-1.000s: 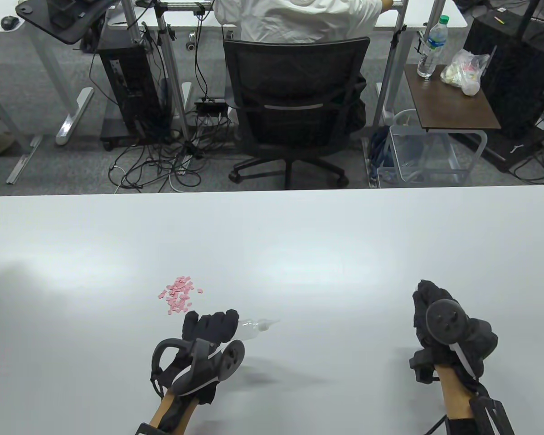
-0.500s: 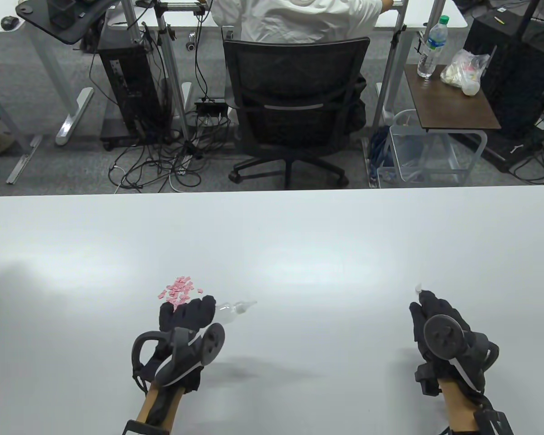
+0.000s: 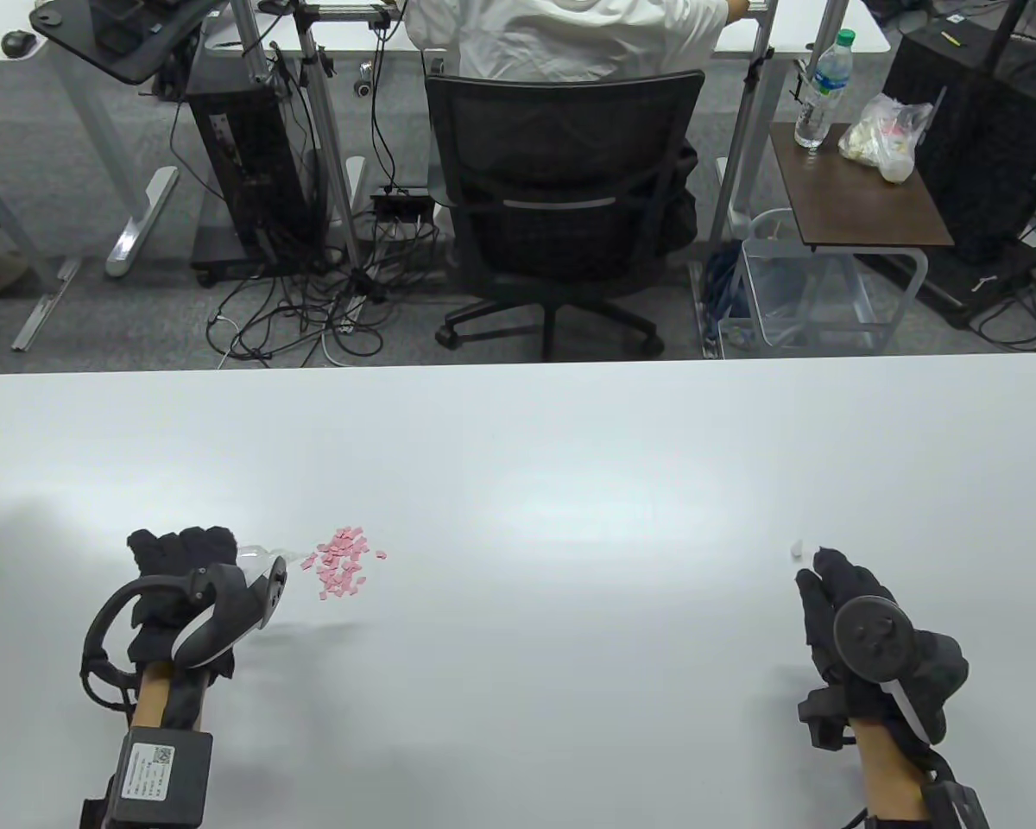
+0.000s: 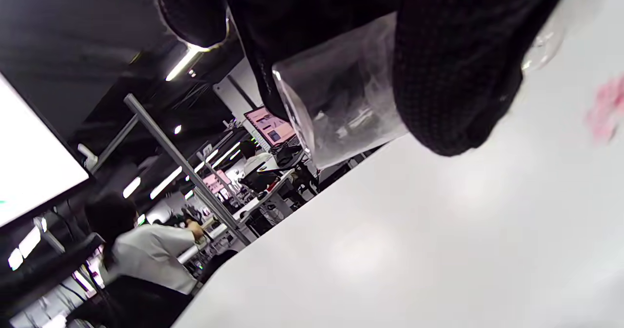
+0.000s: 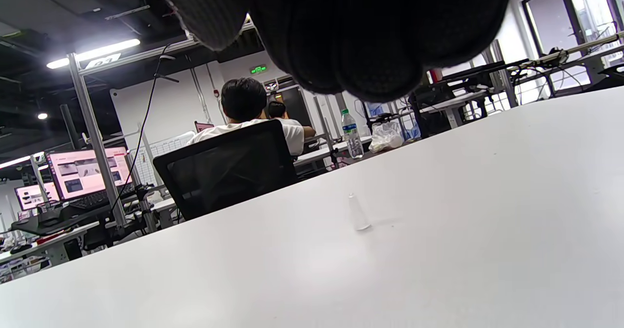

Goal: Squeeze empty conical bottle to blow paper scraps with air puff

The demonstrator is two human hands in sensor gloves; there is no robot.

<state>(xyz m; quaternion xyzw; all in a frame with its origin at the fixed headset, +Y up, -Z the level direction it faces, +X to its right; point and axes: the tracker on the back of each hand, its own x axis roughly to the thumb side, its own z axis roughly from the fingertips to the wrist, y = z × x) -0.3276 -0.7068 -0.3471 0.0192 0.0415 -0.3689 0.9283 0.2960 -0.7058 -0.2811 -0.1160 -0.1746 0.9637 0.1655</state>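
My left hand (image 3: 181, 561) grips the clear conical bottle (image 3: 259, 553) at the table's left, nozzle pointing right at a small heap of pink paper scraps (image 3: 343, 563) just beyond its tip. In the left wrist view my gloved fingers (image 4: 453, 74) wrap the bottle's clear body (image 4: 341, 108), with the scraps (image 4: 607, 108) blurred at the right edge. My right hand (image 3: 837, 596) rests on the table at the far right, holding nothing I can see. The bottle's small clear cap (image 3: 798, 547) stands just beyond its fingertips, upright in the right wrist view (image 5: 358, 213).
The white table (image 3: 518, 449) spreads wide around both hands. Beyond its far edge are a black office chair (image 3: 561, 207) with a seated person, floor cables, and a side table (image 3: 855, 181) with a water bottle.
My left hand carried the bottle from the right of the scraps to their left, nozzle now facing them. My right hand set the cap down and drew back slightly.
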